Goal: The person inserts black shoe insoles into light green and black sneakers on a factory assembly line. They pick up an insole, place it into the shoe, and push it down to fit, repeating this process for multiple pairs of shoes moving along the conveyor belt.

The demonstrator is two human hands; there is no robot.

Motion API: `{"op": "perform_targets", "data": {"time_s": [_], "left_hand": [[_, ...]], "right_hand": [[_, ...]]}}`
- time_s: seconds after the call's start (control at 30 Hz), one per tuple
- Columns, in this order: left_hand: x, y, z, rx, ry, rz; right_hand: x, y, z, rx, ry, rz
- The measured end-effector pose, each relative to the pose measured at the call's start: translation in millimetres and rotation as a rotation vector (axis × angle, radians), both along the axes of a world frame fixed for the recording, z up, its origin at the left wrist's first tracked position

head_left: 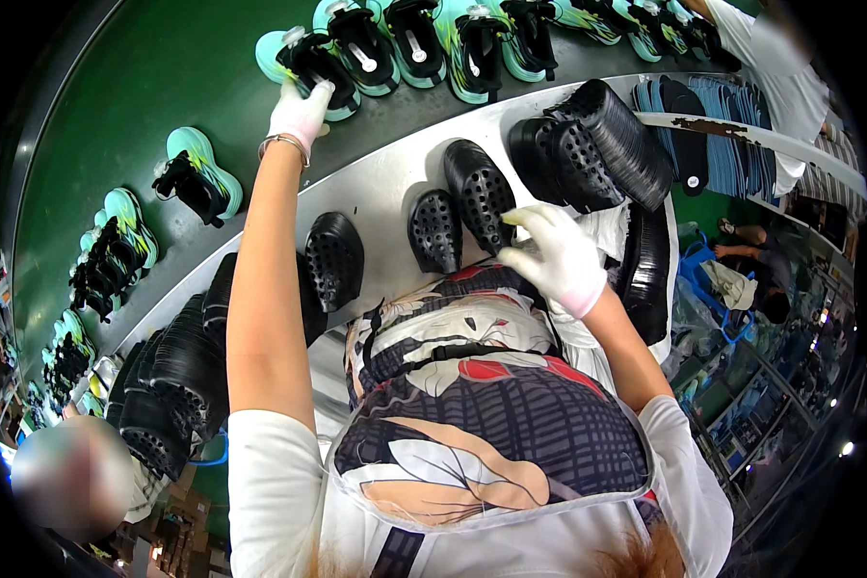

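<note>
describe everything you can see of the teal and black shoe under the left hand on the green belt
The teal-soled shoe with a black upper lies on the green conveyor belt, first in a curved row of matching shoes. Its thick sole looks like mint-to-teal foam; the black upper has straps, and a white piece shows at its opening. The white-gloved left hand rests on its near end, fingers over the black part. The neighbouring shoe lies close beside it; whether they touch cannot be told.

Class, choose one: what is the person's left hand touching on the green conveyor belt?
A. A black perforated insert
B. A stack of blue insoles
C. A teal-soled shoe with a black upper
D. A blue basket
C: the gloved left hand rests on a teal-soled shoe on the green conveyor belt.
</note>
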State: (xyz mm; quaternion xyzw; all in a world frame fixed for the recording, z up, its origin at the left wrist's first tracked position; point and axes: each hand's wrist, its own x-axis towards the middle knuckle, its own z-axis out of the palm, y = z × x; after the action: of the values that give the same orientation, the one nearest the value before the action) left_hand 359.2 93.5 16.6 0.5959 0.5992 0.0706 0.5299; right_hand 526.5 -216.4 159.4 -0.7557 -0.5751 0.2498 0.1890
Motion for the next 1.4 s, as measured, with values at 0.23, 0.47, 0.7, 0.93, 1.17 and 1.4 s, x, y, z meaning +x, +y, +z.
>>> {"op": "perform_targets", "data": {"time_s": [0.23, 0.47, 0.7, 0.93, 1.17, 1.4], "left_hand": [[-32.4, -43.1, 17.2, 0.01, -0.04, 0.044], [-66.2, -110.8, 43.0, 0.125, -0.204, 0.109], [-58.2, -155.2, 72.2, -0.099, -0.242, -0.015], [-4.7, -185.2, 145.8, -0.994, -0.997, 0.175], [-13.9, -162.8, 122.0, -0.388, -0.793, 0.346], [-28.1, -138.8, 100.7, -0.182, -0.973, 0.389]], "right_hand": [[-3.9, -16.8, -30.2, 0.061, -0.1, 0.119], [0.6, -16.0, -40.6, 0.131, -0.061, 0.152], [11.3, -9.8, -10.8, 0.132, 0.159, 0.139], [1.6, 25.2, 34.7, 0.278, 0.428, 0.309], [-31.7, 56.8, 27.7, -0.026, 0.597, -0.049], [-42.1, 103.3, 8.4, 0.029, 0.39, 0.054]]}}
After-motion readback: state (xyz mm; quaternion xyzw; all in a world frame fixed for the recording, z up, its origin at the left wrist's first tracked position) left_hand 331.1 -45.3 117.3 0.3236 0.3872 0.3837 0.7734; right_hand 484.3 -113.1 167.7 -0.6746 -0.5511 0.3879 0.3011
